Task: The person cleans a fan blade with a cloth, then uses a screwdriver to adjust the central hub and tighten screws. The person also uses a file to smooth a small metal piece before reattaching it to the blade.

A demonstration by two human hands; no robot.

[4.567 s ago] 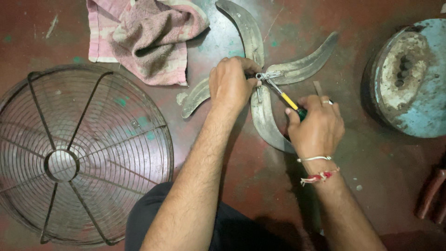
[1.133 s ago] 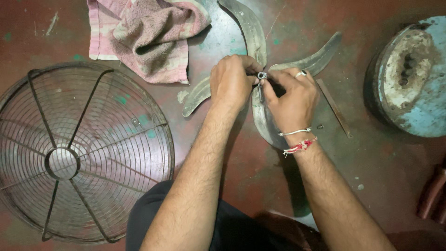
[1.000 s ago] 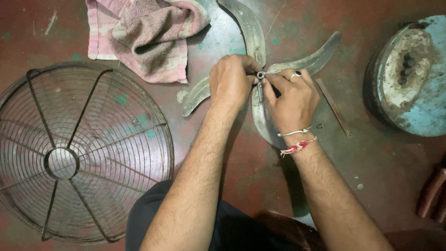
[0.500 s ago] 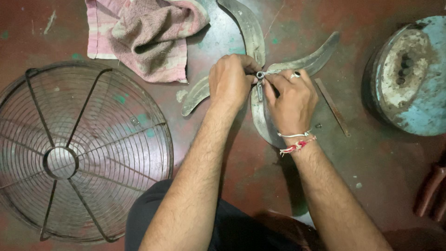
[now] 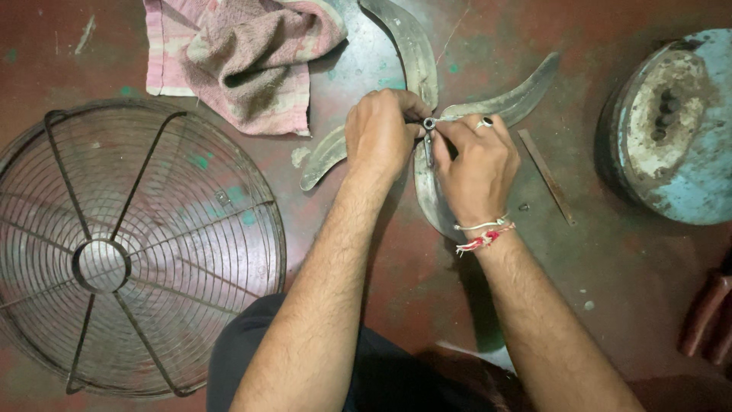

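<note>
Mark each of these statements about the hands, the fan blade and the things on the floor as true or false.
1. Both hands meet at the hub of the grey metal fan blade. True: left hand, right hand.
2. The round wire fan guard lies right of the blade. False: it lies left.
3. A pink striped cloth lies crumpled on the red floor. True.
4. The right wrist is bare. False: it wears a red and white thread band.
5. A round blue rusty housing covers the blade. False: it sits apart, at the right.

Open floor point(image 5: 610, 305) beside the hands; wire guard point(image 5: 130, 252) left, motor housing point(image 5: 671, 130) right.
</note>
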